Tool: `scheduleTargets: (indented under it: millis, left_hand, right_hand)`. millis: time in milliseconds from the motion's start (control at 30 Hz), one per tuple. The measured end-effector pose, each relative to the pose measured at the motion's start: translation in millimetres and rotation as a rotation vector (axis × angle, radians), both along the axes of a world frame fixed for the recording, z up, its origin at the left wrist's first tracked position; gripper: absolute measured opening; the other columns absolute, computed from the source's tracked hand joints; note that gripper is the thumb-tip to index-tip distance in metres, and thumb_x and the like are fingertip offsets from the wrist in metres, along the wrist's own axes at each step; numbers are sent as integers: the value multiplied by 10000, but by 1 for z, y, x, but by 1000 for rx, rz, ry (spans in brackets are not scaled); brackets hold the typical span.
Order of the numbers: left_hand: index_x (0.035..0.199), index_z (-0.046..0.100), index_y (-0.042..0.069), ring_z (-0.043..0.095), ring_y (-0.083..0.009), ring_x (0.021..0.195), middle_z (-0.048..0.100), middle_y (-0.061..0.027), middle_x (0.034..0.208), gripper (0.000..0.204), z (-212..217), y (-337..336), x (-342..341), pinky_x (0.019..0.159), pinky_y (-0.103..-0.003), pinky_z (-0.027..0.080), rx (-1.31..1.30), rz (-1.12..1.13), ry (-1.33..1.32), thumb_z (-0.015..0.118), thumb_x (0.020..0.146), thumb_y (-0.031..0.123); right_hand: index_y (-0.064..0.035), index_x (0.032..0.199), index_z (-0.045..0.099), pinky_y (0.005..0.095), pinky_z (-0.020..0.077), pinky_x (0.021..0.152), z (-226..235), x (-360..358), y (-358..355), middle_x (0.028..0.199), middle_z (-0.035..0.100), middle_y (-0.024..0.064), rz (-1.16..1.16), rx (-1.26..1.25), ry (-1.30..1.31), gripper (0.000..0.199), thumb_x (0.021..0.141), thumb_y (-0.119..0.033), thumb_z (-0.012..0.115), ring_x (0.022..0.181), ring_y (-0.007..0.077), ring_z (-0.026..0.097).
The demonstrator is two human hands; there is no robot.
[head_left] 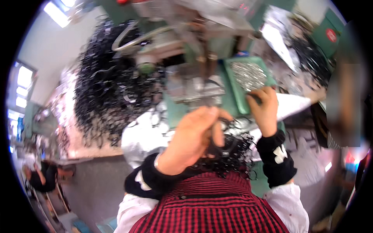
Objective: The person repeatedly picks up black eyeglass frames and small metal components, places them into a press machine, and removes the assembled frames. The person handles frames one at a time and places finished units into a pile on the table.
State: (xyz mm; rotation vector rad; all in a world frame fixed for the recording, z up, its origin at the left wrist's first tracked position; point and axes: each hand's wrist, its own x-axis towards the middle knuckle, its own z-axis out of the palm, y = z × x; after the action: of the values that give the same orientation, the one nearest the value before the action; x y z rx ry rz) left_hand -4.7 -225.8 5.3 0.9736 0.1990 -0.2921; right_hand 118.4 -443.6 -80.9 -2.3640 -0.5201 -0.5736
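Observation:
In front of the machine my left hand (190,139) is closed, its fingers curled round a dark curved piece (223,125), which is blurred. More thin black curved pieces (233,153) lie in a heap below that hand, against my checked apron. My right hand (266,108) reaches to the near right edge of a green tray (241,103) filled with small shiny metal parts (248,75). Its thumb and fingers are bent together, and what is between them, if anything, is too small to make out. The machine's metal fixture (204,91) stands just beyond my left hand.
A large tangle of black curved pieces (112,85) covers the table on the left, with a pale hose (143,39) above it. More black strips (311,54) and clear plastic bags (278,35) lie at the far right. A person (44,176) sits at the far left.

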Motion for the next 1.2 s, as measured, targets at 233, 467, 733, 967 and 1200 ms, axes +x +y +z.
scheduleTargets:
  millis: [233,467,733,967,1200]
  left_hand:
    - [871,692,2,644,-175,858,697,-76,893,85,-18,71,-56,783,-308,508,1149,572,-518,753,813,10]
    - [878,735,61,584,-288,838,610,-91,890,173,-10,209,-37,768,-389,480,2168,446,-556,735,719,-10]
    - [912,678,-14,614,-296,823,624,-114,916,99,19,234,-11,750,-378,498,1892,733,-549,670,846,60]
    - [908,589,33,623,-470,835,654,-247,844,199,-89,271,-1,717,-530,494,2197,634,97,552,943,226]
    - [889,542,1,434,-238,586,474,-115,677,187,-54,197,33,570,-345,382,1697,855,-412,597,974,159]
  right_hand:
    - [-7,942,655,265,477,755,-25,0,-7,858,658,50,-32,459,205,85,868,-23,693,792,144,610]
    - [11,996,659,230,459,767,1,1,0,879,647,12,21,602,228,97,903,-15,663,815,87,588]
    - [17,996,685,243,457,767,9,1,8,850,654,21,30,543,266,119,881,-10,664,806,88,575]
    - [10,1010,687,236,466,765,-4,3,8,883,672,22,-20,651,292,134,883,-31,689,822,89,594]
    - [23,952,690,273,483,803,29,-33,2,905,692,46,84,587,241,117,836,3,691,859,144,629]
